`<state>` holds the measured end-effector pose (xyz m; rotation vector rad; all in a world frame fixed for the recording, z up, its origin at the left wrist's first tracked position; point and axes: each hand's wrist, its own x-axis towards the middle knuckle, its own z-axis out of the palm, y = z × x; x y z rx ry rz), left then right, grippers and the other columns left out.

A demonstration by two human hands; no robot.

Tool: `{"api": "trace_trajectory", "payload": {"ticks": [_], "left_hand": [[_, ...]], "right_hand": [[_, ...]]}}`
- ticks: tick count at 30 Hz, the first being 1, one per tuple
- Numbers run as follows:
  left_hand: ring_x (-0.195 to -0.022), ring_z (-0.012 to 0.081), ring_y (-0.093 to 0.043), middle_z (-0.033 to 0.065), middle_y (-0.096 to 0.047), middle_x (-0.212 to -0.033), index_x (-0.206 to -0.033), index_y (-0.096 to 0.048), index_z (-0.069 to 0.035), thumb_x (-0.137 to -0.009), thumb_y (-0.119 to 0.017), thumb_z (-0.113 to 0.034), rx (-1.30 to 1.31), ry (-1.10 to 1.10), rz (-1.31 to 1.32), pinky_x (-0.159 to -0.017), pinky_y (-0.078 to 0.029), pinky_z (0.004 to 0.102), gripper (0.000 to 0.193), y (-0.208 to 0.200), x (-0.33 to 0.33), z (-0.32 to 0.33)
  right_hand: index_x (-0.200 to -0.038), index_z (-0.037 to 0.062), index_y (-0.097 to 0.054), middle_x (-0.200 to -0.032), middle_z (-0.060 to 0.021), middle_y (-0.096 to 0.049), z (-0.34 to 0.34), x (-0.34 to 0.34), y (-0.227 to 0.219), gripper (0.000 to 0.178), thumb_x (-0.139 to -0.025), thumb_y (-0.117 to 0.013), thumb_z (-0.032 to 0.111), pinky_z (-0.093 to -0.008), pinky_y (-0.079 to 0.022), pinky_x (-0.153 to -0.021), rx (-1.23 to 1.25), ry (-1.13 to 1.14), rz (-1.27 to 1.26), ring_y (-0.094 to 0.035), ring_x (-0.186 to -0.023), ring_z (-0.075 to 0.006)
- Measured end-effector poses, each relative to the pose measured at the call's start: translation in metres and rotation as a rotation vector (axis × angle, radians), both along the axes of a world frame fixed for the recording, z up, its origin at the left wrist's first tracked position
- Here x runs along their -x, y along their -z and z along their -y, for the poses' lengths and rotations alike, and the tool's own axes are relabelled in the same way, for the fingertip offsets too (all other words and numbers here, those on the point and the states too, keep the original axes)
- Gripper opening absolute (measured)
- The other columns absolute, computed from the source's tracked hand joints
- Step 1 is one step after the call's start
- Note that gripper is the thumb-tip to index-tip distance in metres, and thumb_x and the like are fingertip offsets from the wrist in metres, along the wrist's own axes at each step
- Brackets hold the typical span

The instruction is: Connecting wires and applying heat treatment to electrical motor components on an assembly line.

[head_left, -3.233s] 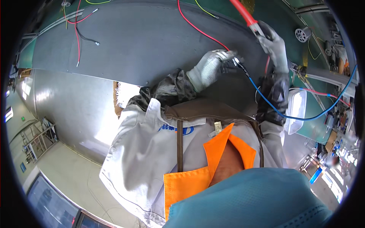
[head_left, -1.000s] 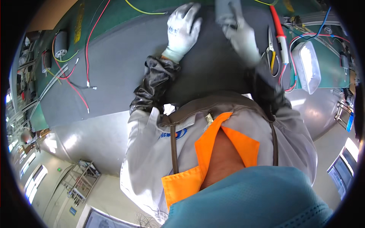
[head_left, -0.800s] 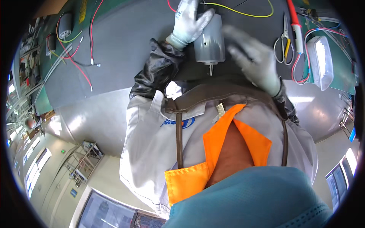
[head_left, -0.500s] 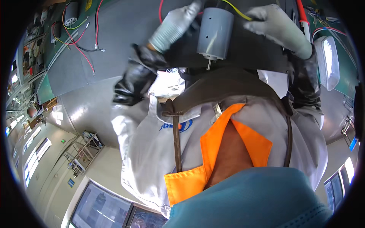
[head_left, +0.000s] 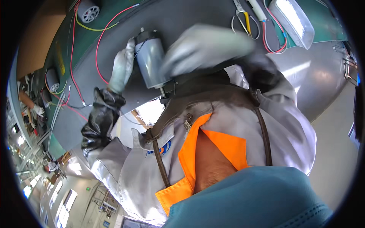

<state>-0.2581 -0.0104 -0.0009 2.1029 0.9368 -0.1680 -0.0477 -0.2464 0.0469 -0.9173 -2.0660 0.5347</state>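
Note:
A grey cylindrical electric motor point(head_left: 149, 62) lies tilted on the dark mat, its black end cap away from me and its metal shaft toward my apron. My left hand point(head_left: 123, 66), in a white knit glove, grips the motor's left side by the black cap, fingers closed against it. A thin dark wire runs along that end of the motor. My right hand point(head_left: 209, 49), also gloved, is smeared by motion just right of the motor. Whether it touches the casing or holds anything cannot be made out.
Red wires point(head_left: 98, 57) curve over the mat on the left. Another motor point(head_left: 88, 12) with a yellow-green wire stands beyond them. At the far right are yellow-handled pliers point(head_left: 248, 23), a white rod-shaped tool point(head_left: 257, 9) and a clear plastic box point(head_left: 292, 22). A co-worker's gloved hand point(head_left: 38, 110) shows far left.
My view has turned, so the motor appears further left. My left hand has come to the motor's cap end. The right hand has left the yellow-green wire and sweeps beside the motor.

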Motion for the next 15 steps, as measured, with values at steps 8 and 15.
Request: {"api": "trace_trajectory", "payload": {"ticks": [8,15], "left_hand": [[-0.066,0.0173,-0.039,0.0068,-0.045,-0.066,-0.08,-0.055,0.006,-0.106,-0.047,-0.06,0.057,-0.096,0.156,-0.063,-0.041,0.038,0.071,0.005,-0.01,0.027],[-0.058,0.0133,-0.04,0.0037,-0.045,-0.065,-0.081,-0.058,0.0,-0.103,-0.051,-0.063,0.116,-0.155,0.12,-0.054,-0.039,0.034,0.067,-0.015,-0.013,0.043]], "right_hand": [[-0.126,0.0091,-0.07,-0.095,-0.016,-0.076,0.267,-0.289,0.033,0.046,-0.094,-0.069,0.041,-0.0382,-0.055,-0.081,0.734,1.837,0.572,-0.072,-0.083,-0.0286],[-0.114,0.0137,-0.076,-0.095,-0.016,-0.075,0.263,-0.291,0.059,0.029,-0.093,-0.069,0.032,-0.0372,-0.054,-0.084,0.826,1.741,0.81,-0.07,-0.085,-0.0314]]}}
